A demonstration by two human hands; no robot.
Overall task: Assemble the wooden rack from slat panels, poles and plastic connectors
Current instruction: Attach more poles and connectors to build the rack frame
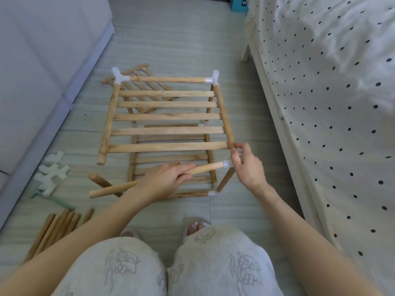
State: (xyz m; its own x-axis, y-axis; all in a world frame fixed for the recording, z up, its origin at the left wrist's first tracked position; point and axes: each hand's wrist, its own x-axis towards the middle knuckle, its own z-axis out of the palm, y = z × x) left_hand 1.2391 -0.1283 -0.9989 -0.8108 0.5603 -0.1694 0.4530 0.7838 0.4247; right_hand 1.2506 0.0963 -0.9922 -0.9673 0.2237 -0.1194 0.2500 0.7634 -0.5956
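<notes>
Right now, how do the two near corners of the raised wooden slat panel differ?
The near-right panel end is meeting a translucent plastic connector, pinched by the right hand, with a round wooden pole plugged into it and gripped by the left hand. The near-left panel end is bare, with no connector and no hand on it. Both are ends of round wooden side rails.
</notes>
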